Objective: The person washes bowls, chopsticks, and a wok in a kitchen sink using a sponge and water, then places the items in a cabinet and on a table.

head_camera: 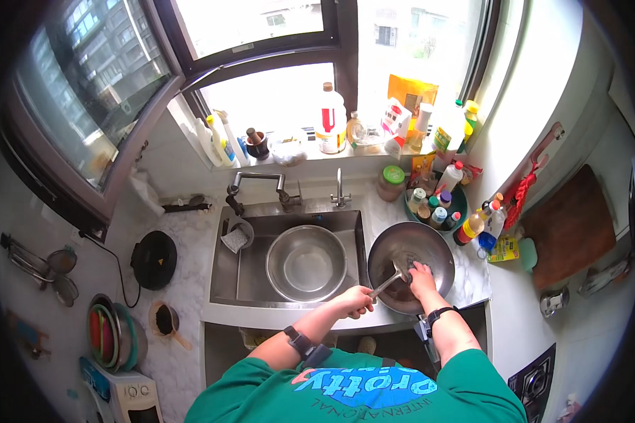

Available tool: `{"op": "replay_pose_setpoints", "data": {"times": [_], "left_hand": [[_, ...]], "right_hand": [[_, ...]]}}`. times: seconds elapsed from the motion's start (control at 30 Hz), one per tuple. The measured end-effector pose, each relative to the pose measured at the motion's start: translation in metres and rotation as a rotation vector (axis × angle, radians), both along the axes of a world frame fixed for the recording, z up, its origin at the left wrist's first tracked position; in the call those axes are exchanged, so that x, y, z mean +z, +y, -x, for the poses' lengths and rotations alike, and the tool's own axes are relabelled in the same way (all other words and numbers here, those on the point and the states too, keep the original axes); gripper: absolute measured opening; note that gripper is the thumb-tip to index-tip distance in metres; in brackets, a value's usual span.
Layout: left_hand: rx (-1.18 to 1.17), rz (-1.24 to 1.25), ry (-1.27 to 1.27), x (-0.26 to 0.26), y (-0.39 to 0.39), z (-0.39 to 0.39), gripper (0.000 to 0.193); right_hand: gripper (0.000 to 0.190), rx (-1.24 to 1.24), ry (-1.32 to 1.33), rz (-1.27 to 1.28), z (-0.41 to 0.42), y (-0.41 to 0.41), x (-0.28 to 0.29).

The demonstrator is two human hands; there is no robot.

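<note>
My left hand [357,302] grips the handle of a metal spatula [386,284], whose head reaches down into a dark wok [438,247]. Inside the same wok, my right hand [422,278] is beside the spatula's head with its fingers pointing down. Whether those fingers hold something small and dark is too unclear to tell. The wok rests on the marble-look counter just right of the sink, its handle [424,330] pointing towards me. A round steel basin [306,264] sits in the steel sink [251,275], left of my hands.
Behind the wok stands a green tray [411,212] of seasoning bottles, with a green-lidded jar [391,184] beside it. Sauce bottles [476,224] stand close to the wok's right. Two faucets [339,190] rise behind the sink. A black round appliance [155,260] lies left; a window sash [92,100] swings inward.
</note>
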State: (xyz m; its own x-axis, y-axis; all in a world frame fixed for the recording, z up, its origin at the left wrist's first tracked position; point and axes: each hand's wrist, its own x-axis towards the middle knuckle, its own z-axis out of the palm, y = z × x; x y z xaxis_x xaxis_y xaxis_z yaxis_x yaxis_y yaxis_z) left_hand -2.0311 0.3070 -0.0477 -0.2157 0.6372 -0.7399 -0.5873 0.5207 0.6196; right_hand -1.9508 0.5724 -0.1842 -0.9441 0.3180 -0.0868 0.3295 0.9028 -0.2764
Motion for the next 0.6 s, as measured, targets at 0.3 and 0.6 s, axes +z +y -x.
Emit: {"op": "replay_pose_setpoints", "data": {"times": [0.3, 0.6], "left_hand": [[-0.073, 0.036, -0.032, -0.023, 0.005, 0.030, 0.016], [-0.074, 0.045, -0.094, -0.031, -0.004, 0.053, 0.014]], "right_hand": [[0.033, -0.146, 0.139, 0.213, 0.007, 0.016, -0.012], [0.044, -0.215, 0.261, 0.468, 0.042, -0.031, 0.008]]}}
